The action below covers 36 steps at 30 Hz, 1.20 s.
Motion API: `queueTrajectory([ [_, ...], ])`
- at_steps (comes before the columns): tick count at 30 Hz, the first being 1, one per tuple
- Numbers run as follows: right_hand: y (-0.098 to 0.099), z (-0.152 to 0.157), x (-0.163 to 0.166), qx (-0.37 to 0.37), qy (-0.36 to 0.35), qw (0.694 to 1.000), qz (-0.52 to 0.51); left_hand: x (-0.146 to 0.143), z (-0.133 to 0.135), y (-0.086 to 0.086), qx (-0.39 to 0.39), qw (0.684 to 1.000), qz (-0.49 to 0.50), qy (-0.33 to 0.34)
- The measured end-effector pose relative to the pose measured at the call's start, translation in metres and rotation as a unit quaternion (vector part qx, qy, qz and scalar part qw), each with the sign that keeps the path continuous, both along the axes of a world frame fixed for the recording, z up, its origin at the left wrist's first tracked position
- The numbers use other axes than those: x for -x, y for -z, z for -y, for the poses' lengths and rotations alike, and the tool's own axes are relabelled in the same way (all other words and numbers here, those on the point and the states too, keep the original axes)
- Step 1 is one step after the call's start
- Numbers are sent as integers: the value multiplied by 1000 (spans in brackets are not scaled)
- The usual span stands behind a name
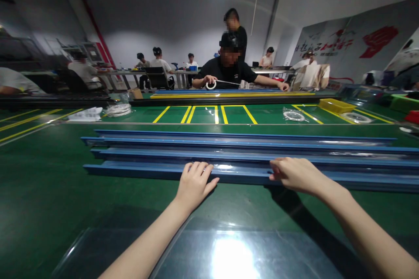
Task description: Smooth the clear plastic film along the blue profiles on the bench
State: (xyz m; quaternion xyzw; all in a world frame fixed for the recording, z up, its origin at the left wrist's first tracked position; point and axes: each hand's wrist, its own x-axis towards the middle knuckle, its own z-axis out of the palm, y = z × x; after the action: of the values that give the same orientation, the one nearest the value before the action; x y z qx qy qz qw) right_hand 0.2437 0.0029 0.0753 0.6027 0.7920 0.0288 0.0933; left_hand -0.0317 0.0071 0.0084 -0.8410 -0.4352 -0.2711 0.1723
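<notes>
Several long blue channel profiles (pixel 137 171) lie side by side across the green table, with clear glossy strips along them. My left hand (pixel 195 182) rests on the near edge of the front profile, its fingers laid over the rim and its thumb spread to the side. Further right, my right hand (pixel 290 173) is closed at the same profile, fingers curled and pressed together. A small dark spot shows by its fingertips, too small to name. Closer to me, a clear plastic sheet (pixel 183 248) lies under my forearms and reflects a bright light.
Across the table a person (pixel 229 67) holds a roll of white tape (pixel 211 84) above blue and yellow profiles (pixel 235 95). Coiled white rolls (pixel 118 110), a yellow tray (pixel 336 105) and yellow tape lines (pixel 189 114) lie beyond my profiles. Other people sit at tables behind.
</notes>
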Motion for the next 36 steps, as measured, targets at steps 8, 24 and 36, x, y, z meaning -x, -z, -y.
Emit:
queueTrajectory([
  [8, -4, 1, -11, 43, 45, 998, -28, -1, -1, 1, 11, 1000, -7, -23],
  [24, 13, 8, 41, -76, -80, 991, -78, 0, -2, 2, 6, 999, -35, -28],
  [36, 17, 2, 48, -84, -117, 987, -76, 2, -1, 4, 8, 1000, -9, -9],
])
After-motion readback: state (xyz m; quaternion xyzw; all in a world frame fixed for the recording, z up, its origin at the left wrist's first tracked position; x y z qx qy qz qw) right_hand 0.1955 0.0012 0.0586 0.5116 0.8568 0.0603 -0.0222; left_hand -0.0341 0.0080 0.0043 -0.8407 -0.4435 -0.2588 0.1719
